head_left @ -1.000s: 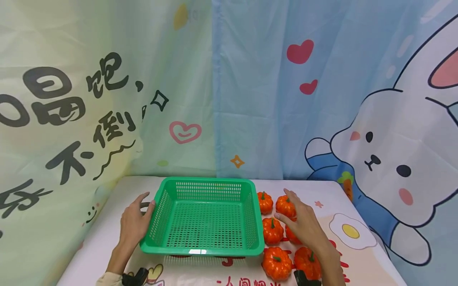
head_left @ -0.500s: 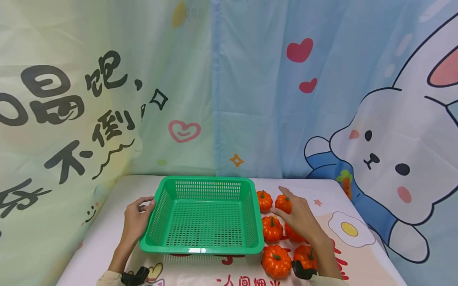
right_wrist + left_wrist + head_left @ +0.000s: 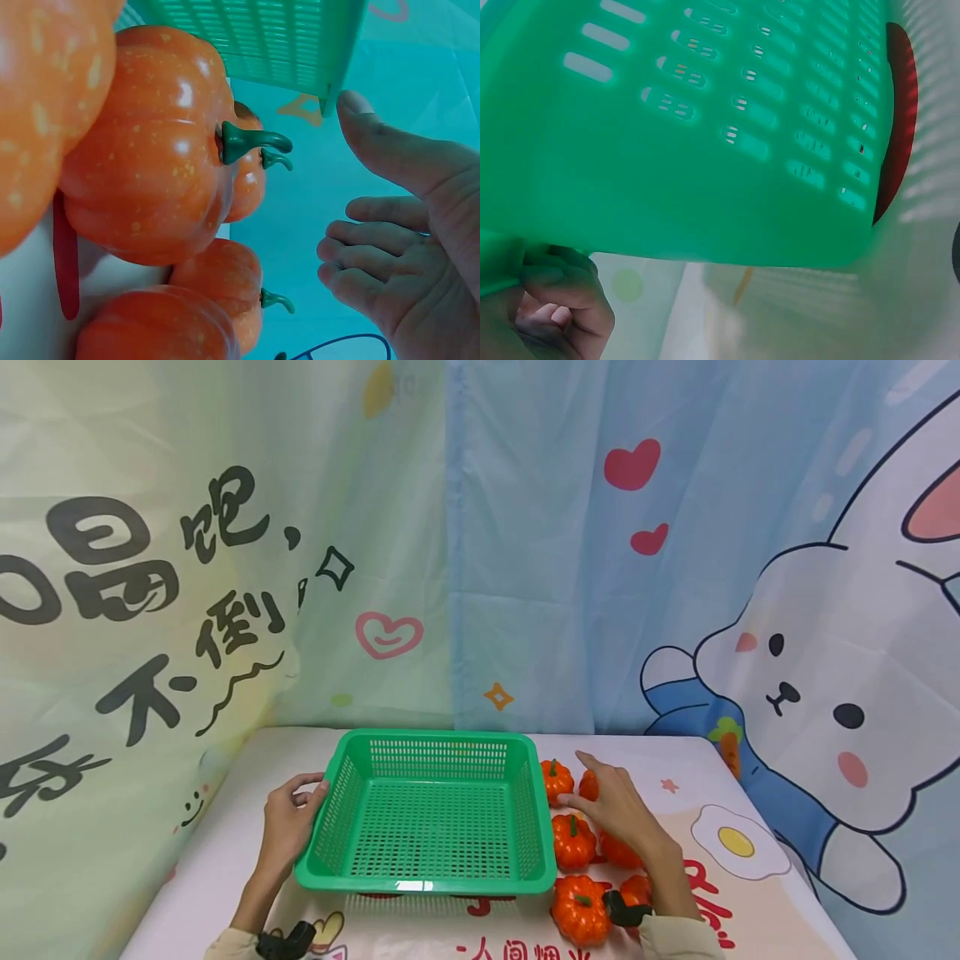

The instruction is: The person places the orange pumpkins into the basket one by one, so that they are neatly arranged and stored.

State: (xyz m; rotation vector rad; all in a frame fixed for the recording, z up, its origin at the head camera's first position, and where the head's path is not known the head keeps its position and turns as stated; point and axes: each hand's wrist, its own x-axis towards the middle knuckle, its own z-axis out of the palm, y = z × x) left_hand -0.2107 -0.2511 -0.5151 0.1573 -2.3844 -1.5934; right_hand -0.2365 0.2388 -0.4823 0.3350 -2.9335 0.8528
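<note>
A green plastic basket [image 3: 427,827] with nothing inside stands on the table. My left hand [image 3: 288,822] grips its left rim, fingers curled under the edge in the left wrist view [image 3: 566,300]. To the basket's right, several orange pumpkins with green stems sit in two columns, one at the front [image 3: 581,910] and one in the middle [image 3: 573,842]. Above the back ones hovers my right hand [image 3: 622,810], thumb and fingers spread, holding nothing; it partly hides the right column. The right wrist view shows its open palm [image 3: 420,247] beside a pumpkin [image 3: 157,142].
The white table [image 3: 300,747] has a printed cloth with red lettering and a fried egg picture [image 3: 738,852] at the right. Behind it hangs a curtain [image 3: 517,568] with hearts, writing and a large rabbit.
My right hand has moved left over the back pumpkins, covering more of the back right one. My left hand has shifted slightly right and closed on the basket's rim. The basket stays in place.
</note>
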